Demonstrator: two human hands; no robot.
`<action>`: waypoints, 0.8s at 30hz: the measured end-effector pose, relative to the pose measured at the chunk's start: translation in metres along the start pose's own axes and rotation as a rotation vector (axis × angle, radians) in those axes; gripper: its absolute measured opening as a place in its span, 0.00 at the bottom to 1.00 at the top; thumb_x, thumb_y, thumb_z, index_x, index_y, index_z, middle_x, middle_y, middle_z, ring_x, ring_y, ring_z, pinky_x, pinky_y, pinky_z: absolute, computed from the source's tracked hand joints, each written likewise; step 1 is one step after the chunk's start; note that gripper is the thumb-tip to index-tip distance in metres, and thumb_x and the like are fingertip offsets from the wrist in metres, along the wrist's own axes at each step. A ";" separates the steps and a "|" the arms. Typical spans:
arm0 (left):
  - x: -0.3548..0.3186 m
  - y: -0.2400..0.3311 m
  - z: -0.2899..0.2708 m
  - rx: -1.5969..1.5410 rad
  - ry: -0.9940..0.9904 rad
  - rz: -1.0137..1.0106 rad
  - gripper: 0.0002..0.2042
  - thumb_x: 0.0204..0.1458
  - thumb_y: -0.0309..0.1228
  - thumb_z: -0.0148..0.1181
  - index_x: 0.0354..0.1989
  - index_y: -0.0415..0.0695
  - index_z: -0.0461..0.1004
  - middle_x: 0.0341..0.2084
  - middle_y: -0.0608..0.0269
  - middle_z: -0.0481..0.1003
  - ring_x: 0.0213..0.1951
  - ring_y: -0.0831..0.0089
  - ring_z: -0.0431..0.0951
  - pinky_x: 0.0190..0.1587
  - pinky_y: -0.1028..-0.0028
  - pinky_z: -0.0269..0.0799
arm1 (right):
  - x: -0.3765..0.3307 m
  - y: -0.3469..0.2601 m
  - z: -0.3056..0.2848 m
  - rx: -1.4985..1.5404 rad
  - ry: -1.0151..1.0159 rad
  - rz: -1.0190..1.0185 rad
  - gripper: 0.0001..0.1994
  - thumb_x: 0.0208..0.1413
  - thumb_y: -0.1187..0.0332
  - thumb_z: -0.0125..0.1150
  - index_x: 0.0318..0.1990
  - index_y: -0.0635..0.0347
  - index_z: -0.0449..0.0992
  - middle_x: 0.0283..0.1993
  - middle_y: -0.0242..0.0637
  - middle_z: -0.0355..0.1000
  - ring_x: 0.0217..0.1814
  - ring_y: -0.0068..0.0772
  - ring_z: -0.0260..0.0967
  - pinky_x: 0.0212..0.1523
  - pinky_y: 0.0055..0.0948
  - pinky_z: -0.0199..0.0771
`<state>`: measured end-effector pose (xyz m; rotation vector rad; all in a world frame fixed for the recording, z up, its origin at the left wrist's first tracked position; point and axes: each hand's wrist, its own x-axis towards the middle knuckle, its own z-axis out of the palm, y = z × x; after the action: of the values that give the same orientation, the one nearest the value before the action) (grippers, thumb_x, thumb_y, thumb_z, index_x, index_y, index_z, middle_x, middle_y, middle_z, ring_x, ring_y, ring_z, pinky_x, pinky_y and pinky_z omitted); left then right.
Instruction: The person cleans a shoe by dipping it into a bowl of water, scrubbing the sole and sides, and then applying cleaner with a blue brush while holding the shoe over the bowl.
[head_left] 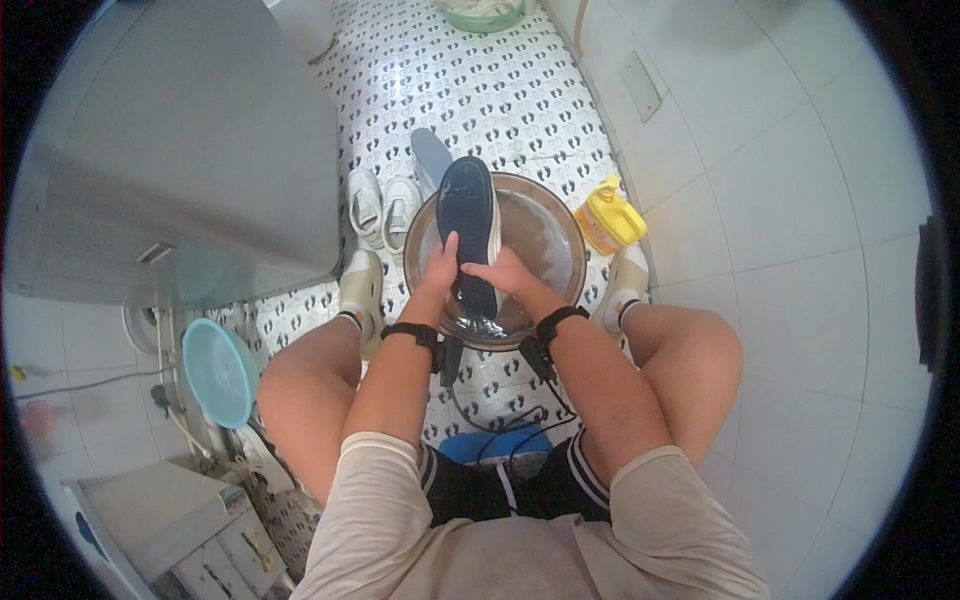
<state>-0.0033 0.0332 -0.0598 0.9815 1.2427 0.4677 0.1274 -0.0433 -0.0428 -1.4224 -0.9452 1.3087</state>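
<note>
Both my hands grip a shoe (pixel 466 205) with its dark, wet-looking sole turned up toward me and a pale side showing on the right. My left hand (pixel 440 268) holds its left edge, thumb along the sole. From the right edge, my right hand (pixel 507 273) closes on it, with the thumb laid across the sole. The other fingers of both hands are mostly hidden beneath the shoe. Under it stands a round brown basin (pixel 578 240) with water and whitish foam inside. A grey-blue insole (pixel 430 152) lies just beyond the basin's far left rim.
White shoes (pixel 366 208) stand left of the basin, a yellow jug (pixel 610 216) right of it. A large grey cabinet-like appliance (pixel 200 150) fills the left; a light-blue basin (pixel 220 375) leans below. Tiled wall (pixel 780 170) borders the right. Cables (pixel 490 425) hang between my legs.
</note>
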 end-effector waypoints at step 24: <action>-0.053 0.038 0.023 -0.207 -0.128 -0.174 0.43 0.45 0.70 0.37 0.50 0.38 0.66 0.44 0.53 0.71 0.48 0.62 0.68 0.53 0.64 0.59 | -0.025 -0.021 -0.036 0.102 0.155 0.318 0.28 0.51 0.49 0.58 0.44 0.72 0.71 0.39 0.41 0.73 0.39 0.28 0.71 0.44 0.25 0.68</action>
<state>0.0097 0.0047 0.0016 0.7102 1.1283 0.3829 0.1607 -0.0667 -0.0170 -1.6138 -0.5558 1.4297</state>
